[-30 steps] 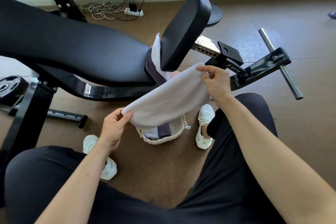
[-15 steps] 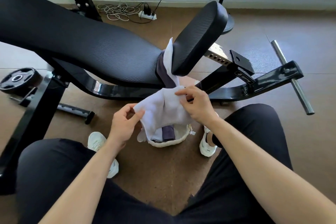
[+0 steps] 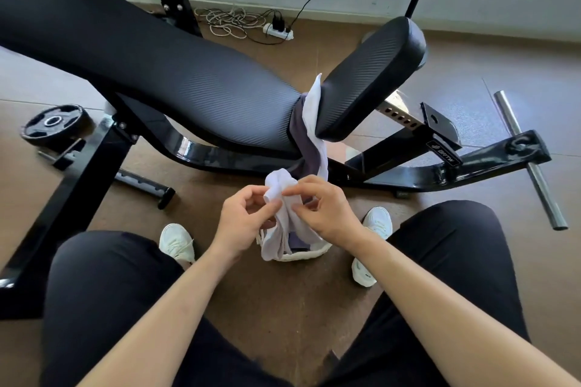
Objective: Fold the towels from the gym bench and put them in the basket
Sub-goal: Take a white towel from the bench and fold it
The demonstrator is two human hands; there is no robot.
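1. Left hand (image 3: pixel 248 217) and right hand (image 3: pixel 327 214) are close together just below frame centre, both pinching the held white towel (image 3: pixel 276 187).
2. Left hand: thumb and fingertips grasp the towel's 9 o'clock side. Right hand: fingers curled, grasping its 3 o'clock side.
3. The held white towel is bunched at the top between the hands. Its lower part hangs toward 6 o'clock into the basket (image 3: pixel 301 257).
4. The basket is white-rimmed and sits on the floor (image 3: pixel 283 308) between the person's white shoes, directly under the hands.
5. A grey towel in basket (image 3: pixel 297 240) is partly visible behind the hanging cloth.
6. The table (image 3: pixel 188 82) has black padding and runs from 10 o'clock to 2 o'clock across the upper frame.
7. The wedged grey towel (image 3: pixel 306 148) and wedged white towel (image 3: pixel 312 104) sit in the gap between the table's two pads, at 12 o'clock from the hands. Their ends hang down, near the right hand's fingers. Cannot tell if they touch.
8. Weight plate (image 3: pixel 53 122) is on the floor at 9 o'clock.
9. Power strip (image 3: pixel 278 30) with coiled cable is at 12 o'clock by the wall.
10. Steel bar (image 3: pixel 531 163) is at 3 o'clock.
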